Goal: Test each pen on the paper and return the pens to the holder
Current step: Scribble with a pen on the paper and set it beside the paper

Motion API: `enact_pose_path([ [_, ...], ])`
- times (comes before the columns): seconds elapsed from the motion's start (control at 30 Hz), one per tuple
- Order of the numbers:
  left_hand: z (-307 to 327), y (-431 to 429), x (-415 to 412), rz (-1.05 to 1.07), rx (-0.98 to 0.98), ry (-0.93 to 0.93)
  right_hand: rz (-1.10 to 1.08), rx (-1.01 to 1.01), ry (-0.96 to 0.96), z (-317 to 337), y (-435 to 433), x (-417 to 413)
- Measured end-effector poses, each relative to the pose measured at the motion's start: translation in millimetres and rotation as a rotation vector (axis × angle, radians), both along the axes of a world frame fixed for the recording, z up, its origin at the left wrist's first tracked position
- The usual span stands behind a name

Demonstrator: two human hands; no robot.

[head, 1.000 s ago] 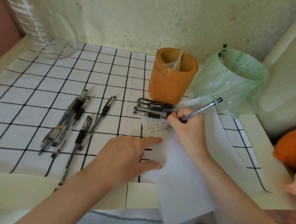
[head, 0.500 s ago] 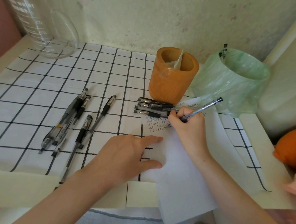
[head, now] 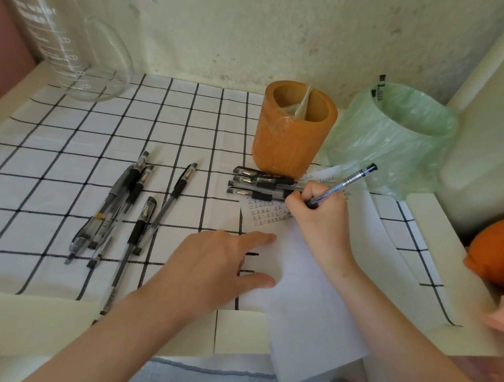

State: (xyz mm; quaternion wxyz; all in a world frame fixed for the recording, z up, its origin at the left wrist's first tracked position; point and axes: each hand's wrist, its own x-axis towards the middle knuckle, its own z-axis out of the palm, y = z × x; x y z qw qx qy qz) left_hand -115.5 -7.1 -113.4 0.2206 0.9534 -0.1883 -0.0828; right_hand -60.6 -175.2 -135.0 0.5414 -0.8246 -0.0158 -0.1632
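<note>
right hand (head: 321, 225) barely shifted, pen (head: 345, 182) top raised slightly

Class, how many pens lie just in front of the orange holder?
3, side by side on the checked cloth: farthest pen nearest the holder, middle pen, nearest pen by the paper. The right hand, holding a fourth pen, covers their ends, so more may be hidden.

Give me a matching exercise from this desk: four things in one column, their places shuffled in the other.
Things
1. glass measuring jug
2. orange pen holder
3. blue pen
4. sheet of paper

Places
A. gripped in the right hand
B. far left corner of the checked cloth
C. under the left hand fingers
D. beside the green bag, behind lying black pens

Pairs: 1-B, 2-D, 3-A, 4-C
</note>
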Motion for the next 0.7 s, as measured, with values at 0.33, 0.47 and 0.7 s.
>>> enact_pose_path([
  [0.33,0,0,0,-0.018,0.046,0.011,0.002,-0.009,0.005,-2,-2,2],
  [0.47,1,1,0,-0.028,0.036,0.004,-0.006,-0.013,0.025,-2,-2,1],
  [0.7,11,4,6,0.115,-0.678,0.197,0.043,0.537,0.246,25,-8,3],
])
